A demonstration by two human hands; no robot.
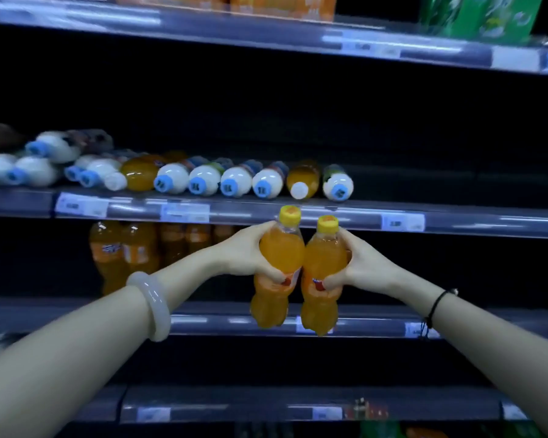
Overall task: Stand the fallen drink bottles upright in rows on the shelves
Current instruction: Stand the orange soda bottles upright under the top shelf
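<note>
Orange soda fills both glossy, yellow-capped plastic bottles I hold upright and touching, left grip (250, 251) wrapping the left bottle (277, 267), right grip (358, 267) the right bottle (321, 273).

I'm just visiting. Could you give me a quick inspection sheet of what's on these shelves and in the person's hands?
Surface: middle shelf, price tags along its edge.
Job's things: white bottles lying capped end outward; two orange bottles lying among them.
Clutter: nothing seen.
Hands: left hand holds an upright orange bottle; right hand holds another; the two touch.
Cables: nothing seen.
Surroundings: standing orange bottles below; green packs above.
</note>
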